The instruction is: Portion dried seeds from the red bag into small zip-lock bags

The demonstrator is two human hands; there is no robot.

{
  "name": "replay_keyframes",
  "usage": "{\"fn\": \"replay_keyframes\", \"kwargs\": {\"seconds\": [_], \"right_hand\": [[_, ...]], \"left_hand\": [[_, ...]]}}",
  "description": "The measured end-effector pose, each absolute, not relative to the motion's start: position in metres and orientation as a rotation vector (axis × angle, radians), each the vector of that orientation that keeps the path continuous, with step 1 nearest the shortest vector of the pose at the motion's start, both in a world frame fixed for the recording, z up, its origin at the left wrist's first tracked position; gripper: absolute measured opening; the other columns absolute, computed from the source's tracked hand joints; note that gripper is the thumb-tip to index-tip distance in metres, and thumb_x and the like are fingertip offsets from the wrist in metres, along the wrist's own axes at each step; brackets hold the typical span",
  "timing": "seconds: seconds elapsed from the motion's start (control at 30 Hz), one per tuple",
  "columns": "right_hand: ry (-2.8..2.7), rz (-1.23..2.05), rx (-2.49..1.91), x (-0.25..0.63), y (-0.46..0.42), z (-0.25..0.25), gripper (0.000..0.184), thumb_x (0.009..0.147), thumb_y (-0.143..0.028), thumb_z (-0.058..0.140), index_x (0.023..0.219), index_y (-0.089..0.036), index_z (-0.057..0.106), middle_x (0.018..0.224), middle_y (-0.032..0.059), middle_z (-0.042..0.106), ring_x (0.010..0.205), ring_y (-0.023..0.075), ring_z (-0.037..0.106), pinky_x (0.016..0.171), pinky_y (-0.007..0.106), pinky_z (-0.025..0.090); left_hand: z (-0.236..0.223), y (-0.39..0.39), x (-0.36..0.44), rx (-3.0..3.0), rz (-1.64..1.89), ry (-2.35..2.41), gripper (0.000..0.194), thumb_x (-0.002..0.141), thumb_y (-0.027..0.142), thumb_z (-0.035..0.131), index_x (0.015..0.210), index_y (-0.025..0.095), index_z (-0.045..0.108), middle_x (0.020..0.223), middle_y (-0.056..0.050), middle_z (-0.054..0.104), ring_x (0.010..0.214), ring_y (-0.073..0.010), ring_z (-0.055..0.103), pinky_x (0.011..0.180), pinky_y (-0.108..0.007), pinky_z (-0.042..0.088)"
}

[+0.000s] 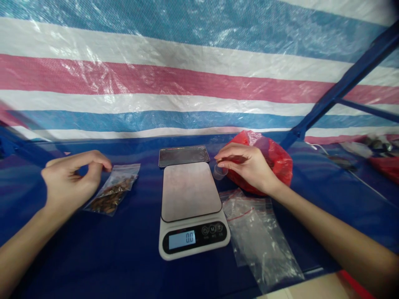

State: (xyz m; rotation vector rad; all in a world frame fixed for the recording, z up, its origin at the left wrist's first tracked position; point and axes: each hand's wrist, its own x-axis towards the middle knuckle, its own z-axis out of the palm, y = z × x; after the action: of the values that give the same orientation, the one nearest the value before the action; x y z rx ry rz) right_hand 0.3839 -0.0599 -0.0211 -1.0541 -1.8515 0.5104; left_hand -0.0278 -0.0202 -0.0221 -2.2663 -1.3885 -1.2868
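Note:
My left hand (76, 174) is closed in a pinch, thumb against forefinger, at the upper left edge of a small clear zip bag (114, 193). Brown pieces fill the lower part of that bag, which lies on the blue surface. Whether the fingertips grip its edge is hard to tell. Across the scale, my right hand (246, 164) pinches the rim of a small clear plastic cup (220, 172). A white kitchen scale (191, 193) stands between my hands, its plate bare and its display reading 0.0. Behind my right hand sits a red plastic bag (282, 166).
Flat clear zip bags (264, 241) lie right of the scale. A dark, flat phone-like slab (183, 156) is behind it. Blue metal bars (336, 93) and a striped tarpaulin (174, 79) close off the back. More bags (383, 151) lie at the far right.

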Motion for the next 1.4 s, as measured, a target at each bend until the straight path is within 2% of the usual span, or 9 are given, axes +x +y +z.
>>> {"fn": "replay_keyframes", "kwargs": {"seconds": [0.2, 0.6, 1.0, 1.4], "right_hand": [[-1.992, 0.386, -1.031, 0.384, -0.065, -0.015, 0.005, 0.094, -0.028, 0.079, 0.096, -0.025, 0.083, 0.1, 0.0054, 0.081, 0.092, 0.0227, 0.075, 0.085, 0.038, 0.061], [-2.189, 0.381, -0.977, 0.394, -0.064, -0.002, 0.009, 0.097, -0.024, 0.074, 0.096, -0.025, 0.083, 0.097, 0.0037, 0.08, 0.088, 0.0203, 0.076, 0.083, 0.032, 0.06], [-2.313, 0.372, -0.919, 0.399, -0.061, -0.002, 0.014, 0.098, -0.018, 0.072, 0.099, -0.025, 0.084, 0.105, 0.0055, 0.079, 0.094, 0.0188, 0.075, 0.088, 0.032, 0.06], [-2.273, 0.374, -0.933, 0.393, -0.064, -0.002, 0.015, 0.1, -0.019, 0.069, 0.095, -0.023, 0.082, 0.102, 0.0063, 0.079, 0.094, 0.0194, 0.075, 0.086, 0.033, 0.06]], "left_hand": [[-0.019, -0.019, -0.029, -2.288, -1.273, -1.4, 0.032, 0.088, 0.02, 0.052, 0.061, 0.021, 0.07, 0.062, 0.004, 0.07, 0.057, -0.0113, 0.065, 0.065, -0.023, 0.046], [-0.023, -0.016, -0.03, -2.328, -1.251, -1.39, 0.029, 0.086, 0.019, 0.053, 0.062, 0.021, 0.07, 0.062, 0.005, 0.07, 0.058, -0.0104, 0.065, 0.064, -0.021, 0.048], [-0.027, -0.009, -0.037, -2.396, -1.183, -1.37, 0.03, 0.087, 0.018, 0.053, 0.064, 0.021, 0.072, 0.063, 0.005, 0.071, 0.059, -0.0102, 0.068, 0.064, -0.019, 0.049], [-0.031, -0.002, -0.039, -2.448, -1.299, -1.118, 0.029, 0.086, 0.013, 0.052, 0.064, 0.022, 0.07, 0.058, 0.009, 0.067, 0.05, -0.0045, 0.062, 0.058, -0.014, 0.044]]}}
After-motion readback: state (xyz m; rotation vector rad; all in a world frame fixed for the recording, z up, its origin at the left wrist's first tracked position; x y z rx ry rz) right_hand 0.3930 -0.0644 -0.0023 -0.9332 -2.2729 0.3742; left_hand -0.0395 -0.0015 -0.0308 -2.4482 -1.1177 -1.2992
